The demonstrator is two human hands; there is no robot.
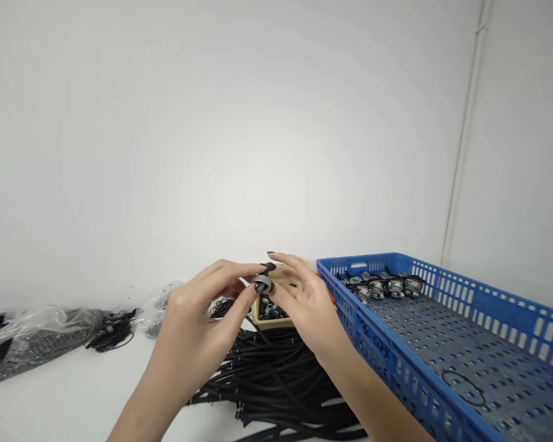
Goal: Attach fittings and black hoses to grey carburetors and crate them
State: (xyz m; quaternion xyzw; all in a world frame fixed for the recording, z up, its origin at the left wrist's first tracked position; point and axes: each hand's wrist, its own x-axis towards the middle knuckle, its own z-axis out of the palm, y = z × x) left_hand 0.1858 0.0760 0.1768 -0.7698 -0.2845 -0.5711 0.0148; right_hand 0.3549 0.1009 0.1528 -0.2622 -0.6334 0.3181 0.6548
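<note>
My left hand [198, 325] and my right hand [306, 304] meet in front of me, raised a little off a white table. Between their fingertips they pinch a small grey ring-shaped part [262, 283] with a black piece on top. Both hands are closed on it, the left from the left side, the right from the right with some fingers spread. Just behind the hands sits a small beige box [276, 319] holding more small grey parts. Under my wrists lies a thick bundle of black cables [276, 380].
A blue perforated plastic crate [465, 307] stands at the right with a row of grey parts [382, 285] along its far end. Clear plastic bags of dark items [41, 337] and loose black rings [113, 331] lie at the left. A white wall stands close behind.
</note>
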